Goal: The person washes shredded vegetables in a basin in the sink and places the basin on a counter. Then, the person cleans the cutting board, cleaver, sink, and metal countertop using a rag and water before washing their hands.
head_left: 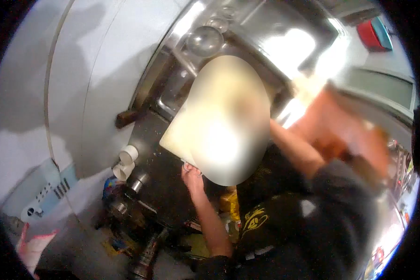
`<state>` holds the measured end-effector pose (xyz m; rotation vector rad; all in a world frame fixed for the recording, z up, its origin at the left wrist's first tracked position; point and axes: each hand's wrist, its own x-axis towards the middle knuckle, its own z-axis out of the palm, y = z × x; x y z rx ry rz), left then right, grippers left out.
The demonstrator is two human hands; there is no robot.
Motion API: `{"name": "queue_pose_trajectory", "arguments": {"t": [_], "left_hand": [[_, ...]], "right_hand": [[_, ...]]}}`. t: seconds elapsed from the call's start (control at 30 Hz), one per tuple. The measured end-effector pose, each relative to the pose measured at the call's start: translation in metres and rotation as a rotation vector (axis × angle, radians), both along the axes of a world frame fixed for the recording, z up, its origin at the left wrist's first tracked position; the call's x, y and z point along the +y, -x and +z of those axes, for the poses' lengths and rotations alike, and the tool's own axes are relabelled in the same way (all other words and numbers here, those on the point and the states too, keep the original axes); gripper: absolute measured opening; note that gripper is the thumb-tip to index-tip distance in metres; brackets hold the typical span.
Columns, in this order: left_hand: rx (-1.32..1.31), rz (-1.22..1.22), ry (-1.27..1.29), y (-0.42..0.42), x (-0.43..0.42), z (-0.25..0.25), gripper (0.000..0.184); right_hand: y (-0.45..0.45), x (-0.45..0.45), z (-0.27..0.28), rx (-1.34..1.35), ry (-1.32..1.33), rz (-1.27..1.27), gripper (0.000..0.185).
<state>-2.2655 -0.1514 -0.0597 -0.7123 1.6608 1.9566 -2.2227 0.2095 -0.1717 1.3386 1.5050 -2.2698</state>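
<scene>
A pale cream, flat board, likely a cutting board, is held tilted over the dark counter beside the metal sink. My left hand grips its lower edge, fingers closed around the rim. From the right, my forearm reaches across the board. My right hand is a brownish smear over its surface, so its fingers and anything in them cannot be made out. A large blurred oval hides most of the board's middle and right side.
Metal bowls stand by the sink at the back. White cups and a metal cup sit left on the dark counter. A blurred orange-brown shape is at right; a red container is at upper right.
</scene>
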Motion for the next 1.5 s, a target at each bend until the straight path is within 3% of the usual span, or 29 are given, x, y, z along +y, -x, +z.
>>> {"name": "queue_pose_trajectory", "arguments": {"t": [0.07,0.1,0.17,0.2,0.27,0.3,0.33,0.37,0.4,0.43,0.5,0.53,0.57,0.7,0.73,0.8,0.9,1.0,1.03,1.07,1.1,1.13,1.17,1.27,1.3,1.37,1.43,1.47,1.5], "left_hand": [[0.014,-0.013,0.066,-0.008,-0.012,-0.005,0.025],[0.019,0.004,0.146,-0.007,0.002,-0.001,0.022],[0.015,-0.007,0.334,-0.001,0.024,0.008,0.017],[0.033,-0.100,0.411,0.005,0.025,0.005,0.016],[0.060,-0.287,0.572,0.010,0.016,-0.003,0.015],[0.184,-0.319,0.505,0.006,-0.003,-0.032,0.014],[0.145,-0.244,0.427,0.004,0.004,-0.032,0.016],[0.113,-0.263,0.458,0.004,0.006,-0.030,0.016],[0.082,-0.285,0.491,0.003,0.012,-0.028,0.018],[0.099,-0.376,0.663,0.004,0.029,-0.006,0.016],[0.245,-0.390,0.715,-0.013,-0.006,-0.049,0.015],[0.317,-0.393,0.738,-0.008,0.010,-0.031,0.014],[0.152,-0.349,0.600,-0.012,0.022,-0.004,0.014],[0.094,-0.183,0.496,-0.031,0.008,-0.023,0.005],[0.144,-0.228,0.538,-0.034,0.000,-0.034,0.005],[0.205,-0.268,0.561,-0.036,-0.005,-0.031,0.007],[0.227,-0.353,0.602,-0.026,0.000,-0.008,0.011],[0.183,-0.151,0.314,-0.027,-0.003,-0.017,0.009],[0.194,-0.182,0.434,-0.025,-0.002,-0.016,0.009],[0.178,-0.181,0.438,-0.025,-0.003,-0.022,0.010],[0.162,-0.180,0.445,-0.025,-0.008,-0.030,0.010],[0.145,-0.179,0.456,-0.028,-0.015,-0.037,0.010],[0.136,-0.200,0.436,-0.030,-0.018,-0.036,0.012],[0.107,-0.244,0.406,-0.024,-0.013,-0.026,0.016],[0.081,-0.243,0.418,-0.023,-0.009,-0.019,0.016],[0.060,-0.213,0.432,-0.021,-0.002,-0.011,0.013],[0.069,-0.133,0.438,-0.022,0.002,-0.008,0.009],[0.144,-0.205,0.478,-0.024,-0.004,-0.016,0.009],[0.217,-0.283,0.517,-0.026,-0.016,-0.030,0.010]], "right_hand": [[0.016,-0.016,0.003,0.188,0.456,-0.310,0.024],[0.034,-0.020,0.023,0.294,0.509,-0.290,0.025],[0.068,-0.034,0.019,0.304,0.322,-0.059,0.031],[0.089,-0.032,0.072,0.245,0.046,0.186,0.032],[0.123,-0.055,0.112,0.296,-0.023,0.336,0.029],[0.141,-0.075,0.103,0.468,-0.336,0.465,0.031],[0.159,-0.096,0.094,0.613,-0.688,0.524,0.033],[0.177,-0.121,0.089,0.639,-0.853,0.589,0.035],[0.193,-0.141,0.087,0.667,-0.850,0.580,0.022],[0.207,-0.152,0.087,0.664,-0.984,0.694,0.023],[0.231,-0.168,0.093,0.659,-1.174,0.864,0.022],[0.238,-0.171,0.090,0.639,-1.182,0.908,0.022],[0.245,-0.170,0.083,0.603,-1.147,0.926,0.021],[0.262,-0.130,0.037,0.300,-0.853,0.948,0.025],[0.261,-0.117,0.030,0.254,-0.881,0.922,0.026],[0.246,-0.095,0.005,0.255,-1.198,0.666,0.023],[0.215,-0.068,0.028,-0.040,-1.181,0.753,0.021],[0.195,-0.060,0.046,0.129,-1.200,0.632,0.019],[0.187,-0.068,0.056,0.352,-1.335,0.511,0.020],[0.199,-0.081,0.040,0.320,-1.146,0.490,0.028],[0.199,-0.096,0.065,0.425,-1.329,0.465,0.031],[0.208,-0.106,0.091,0.404,-1.249,0.557,0.029],[0.214,-0.117,0.098,0.542,-1.210,0.482,0.031],[0.264,-0.145,0.049,0.381,-1.044,0.732,0.046],[0.259,-0.135,0.091,0.180,-0.520,0.477,0.045],[0.253,-0.131,0.074,0.196,-0.700,0.518,0.042],[0.255,-0.121,0.062,0.065,-0.649,0.521,0.033],[0.264,-0.115,0.030,-0.140,-0.689,0.612,0.031],[0.246,-0.100,0.025,-0.084,-1.042,0.911,0.027]]}}
